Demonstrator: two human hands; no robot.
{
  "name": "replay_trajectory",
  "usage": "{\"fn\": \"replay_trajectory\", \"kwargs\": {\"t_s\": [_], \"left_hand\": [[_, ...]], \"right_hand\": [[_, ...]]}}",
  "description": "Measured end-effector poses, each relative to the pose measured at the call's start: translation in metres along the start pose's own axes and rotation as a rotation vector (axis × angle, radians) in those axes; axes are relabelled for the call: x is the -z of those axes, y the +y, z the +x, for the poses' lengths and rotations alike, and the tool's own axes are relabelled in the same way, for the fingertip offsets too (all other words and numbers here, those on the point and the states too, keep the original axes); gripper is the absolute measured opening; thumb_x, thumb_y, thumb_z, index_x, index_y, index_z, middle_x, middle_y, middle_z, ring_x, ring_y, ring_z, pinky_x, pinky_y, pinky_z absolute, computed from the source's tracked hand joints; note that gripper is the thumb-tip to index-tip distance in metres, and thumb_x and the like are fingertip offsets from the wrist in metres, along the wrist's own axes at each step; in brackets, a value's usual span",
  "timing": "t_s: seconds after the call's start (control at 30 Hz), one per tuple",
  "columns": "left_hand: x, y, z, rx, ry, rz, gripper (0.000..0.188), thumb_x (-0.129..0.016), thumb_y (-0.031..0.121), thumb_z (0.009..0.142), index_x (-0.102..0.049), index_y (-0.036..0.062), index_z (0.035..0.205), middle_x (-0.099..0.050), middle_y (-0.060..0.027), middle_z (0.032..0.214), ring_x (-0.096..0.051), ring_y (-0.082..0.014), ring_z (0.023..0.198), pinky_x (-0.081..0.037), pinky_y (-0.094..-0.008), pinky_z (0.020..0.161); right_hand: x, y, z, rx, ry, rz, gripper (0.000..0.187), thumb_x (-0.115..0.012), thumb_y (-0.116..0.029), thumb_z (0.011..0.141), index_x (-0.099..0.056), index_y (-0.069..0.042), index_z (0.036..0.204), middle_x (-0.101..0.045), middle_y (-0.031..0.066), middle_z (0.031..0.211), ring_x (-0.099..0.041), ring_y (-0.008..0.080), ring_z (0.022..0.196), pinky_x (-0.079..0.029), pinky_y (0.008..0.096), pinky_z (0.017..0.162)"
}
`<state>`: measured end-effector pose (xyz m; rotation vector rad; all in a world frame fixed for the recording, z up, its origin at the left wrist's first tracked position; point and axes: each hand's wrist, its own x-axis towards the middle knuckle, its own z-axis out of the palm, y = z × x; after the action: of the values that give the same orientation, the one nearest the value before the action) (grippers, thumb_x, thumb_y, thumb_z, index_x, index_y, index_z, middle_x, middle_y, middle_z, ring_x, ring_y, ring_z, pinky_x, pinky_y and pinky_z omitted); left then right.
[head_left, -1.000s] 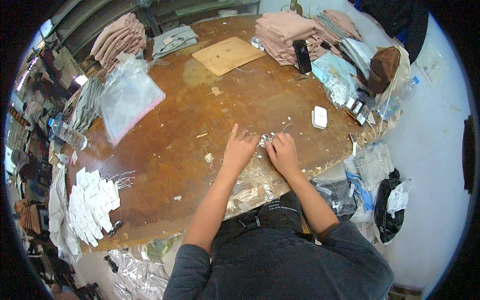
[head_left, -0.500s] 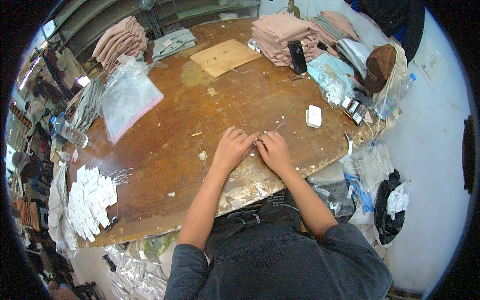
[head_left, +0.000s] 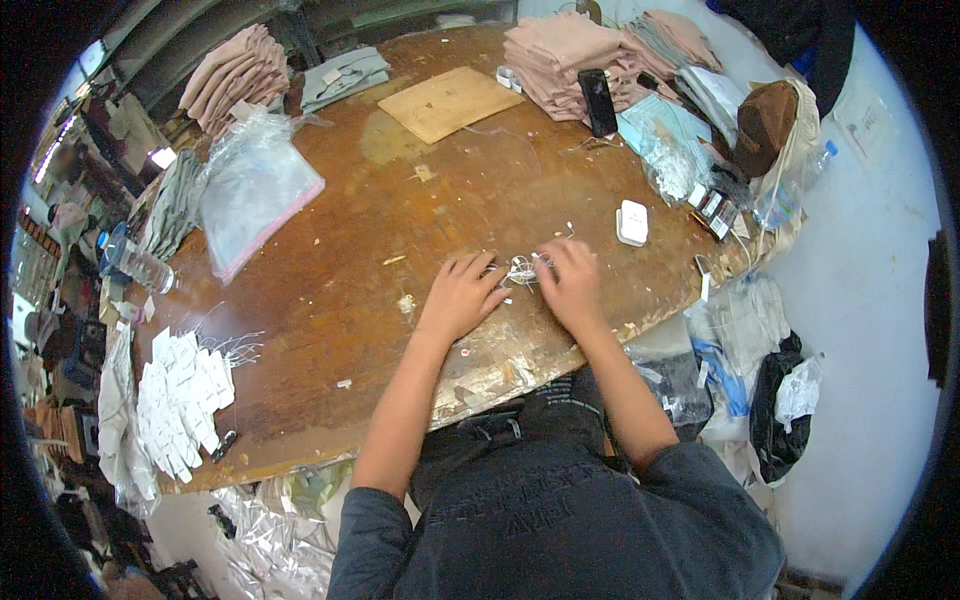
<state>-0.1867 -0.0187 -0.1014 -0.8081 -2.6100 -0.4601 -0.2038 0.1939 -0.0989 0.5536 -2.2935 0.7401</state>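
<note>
Both hands lie on the brown wooden table (head_left: 330, 290), close to its near edge. The left hand (head_left: 462, 295) rests palm down with the fingers spread a little and pointing toward a small bundle of white strings and tags (head_left: 521, 270). The right hand (head_left: 570, 283) is also palm down, its fingers bent over the right side of the same bundle. Whether these fingers pinch a string I cannot tell, because the bundle is very small. The bundle lies on the table between the two hands, touching or almost touching the fingertips of both.

Just beyond the right hand lies a small white box (head_left: 632, 222). At the far side of the table there is a flat piece of cardboard (head_left: 450, 102). Right of it stands a stack of folded pink cloth (head_left: 560, 55) with a black phone (head_left: 598, 102) leaning against it. On the left part of the table lies a clear plastic bag (head_left: 255, 190) with something pink inside. Another pile of pink cloth (head_left: 232, 72) is at the far left corner. Near the left edge, well apart from the hands, a heap of white paper tags (head_left: 180, 395) is spread out with thin strings coming from it. A brown cap (head_left: 765, 115) lies at the right end of the table.
</note>
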Motion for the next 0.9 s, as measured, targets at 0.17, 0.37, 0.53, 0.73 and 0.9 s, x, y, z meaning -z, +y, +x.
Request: {"fn": "replay_trajectory", "kwargs": {"t_s": [0.17, 0.37, 0.53, 0.73, 0.9], "left_hand": [[-0.006, 0.000, -0.003, 0.013, -0.021, 0.064, 0.039, -0.055, 0.041, 0.093, -0.063, 0.0136, 0.120, -0.059, -0.0078, 0.123, -0.051, -0.0277, 0.121, -0.038, -0.0432, 0.103], [-0.009, 0.001, 0.004, 0.027, 0.017, -0.005, 0.032, -0.060, 0.035, 0.091, -0.066, 0.0129, 0.113, -0.061, -0.0062, 0.116, -0.054, -0.0269, 0.115, -0.040, -0.0416, 0.099], [-0.007, 0.000, 0.004, -0.002, 0.048, 0.005, 0.028, -0.061, 0.034, 0.090, -0.067, 0.0133, 0.108, -0.063, -0.0049, 0.110, -0.056, -0.0241, 0.111, -0.037, -0.0439, 0.100], [-0.001, 0.002, 0.006, 0.025, 0.072, 0.059, 0.024, -0.062, 0.033, 0.089, -0.068, 0.0157, 0.105, -0.063, -0.0018, 0.106, -0.057, -0.0205, 0.110, -0.028, -0.0524, 0.109], [0.002, 0.003, 0.009, 0.033, 0.159, 0.059, 0.023, -0.065, 0.028, 0.087, -0.068, 0.0131, 0.105, -0.063, -0.0041, 0.107, -0.056, -0.0242, 0.111, -0.025, -0.0551, 0.111]], "right_hand": [[0.042, 0.066, 0.031, -0.394, 0.176, -0.514, 0.050, -0.068, -0.042, 0.083, -0.059, -0.008, 0.118, -0.055, 0.0202, 0.120, -0.054, 0.0372, 0.108, -0.044, 0.0494, 0.088], [0.054, 0.107, 0.050, -0.751, -0.203, -0.449, 0.065, -0.075, -0.053, 0.073, -0.058, -0.008, 0.117, -0.063, 0.0202, 0.106, -0.063, 0.0391, 0.099, -0.052, 0.0512, 0.078], [0.041, 0.116, 0.053, -0.754, -0.270, -0.545, 0.054, -0.073, -0.044, 0.076, -0.058, -0.007, 0.114, -0.066, 0.0202, 0.099, -0.066, 0.0374, 0.094, -0.054, 0.0497, 0.076], [0.046, 0.119, 0.053, -0.765, -0.247, -0.517, 0.043, -0.070, -0.037, 0.078, -0.063, -0.006, 0.106, -0.069, 0.0207, 0.094, -0.068, 0.0377, 0.089, -0.054, 0.0498, 0.075], [0.050, 0.114, 0.052, -0.736, -0.194, -0.503, 0.041, -0.069, -0.038, 0.079, -0.064, -0.005, 0.103, -0.069, 0.0201, 0.092, -0.068, 0.0374, 0.087, -0.054, 0.0490, 0.074]]}}
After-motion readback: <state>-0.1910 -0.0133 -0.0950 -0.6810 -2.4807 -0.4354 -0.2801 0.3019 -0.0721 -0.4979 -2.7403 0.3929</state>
